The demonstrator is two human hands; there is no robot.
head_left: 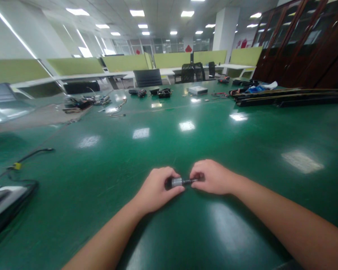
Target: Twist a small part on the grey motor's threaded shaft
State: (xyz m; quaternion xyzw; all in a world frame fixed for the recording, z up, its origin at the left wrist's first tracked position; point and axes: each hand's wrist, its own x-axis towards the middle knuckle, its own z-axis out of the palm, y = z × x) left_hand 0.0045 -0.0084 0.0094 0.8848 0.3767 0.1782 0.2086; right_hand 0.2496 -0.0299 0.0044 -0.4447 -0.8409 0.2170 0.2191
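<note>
The thumb and forefinger of the left hand (154, 188) pinch a small cylindrical tool (177, 182), thumb along its near side, forefinger along its far side. Its dark left end sits inside the grip, and its silver band shows between the fingertips. From the band a thin dark shaft (187, 181) runs right, across the gap between the hands, into the bent fingers of the right hand (211, 177), which pinch its end (the very tip is hidden there). The tool lies roughly level, just above or on the green table (228, 138); I cannot tell which.

Well to the left, a black cable (35, 152) with a yellow tag (17, 165) lies near a grey and black device (5, 204) cut off by the left edge. On the far side are a tangle of parts (87, 101) at left, a silver box (197, 90) nearer the middle, and long black strips (290, 98) at right. Beyond stand green partitions (171, 60) and, far right, a dark wooden cabinet (295, 45).
</note>
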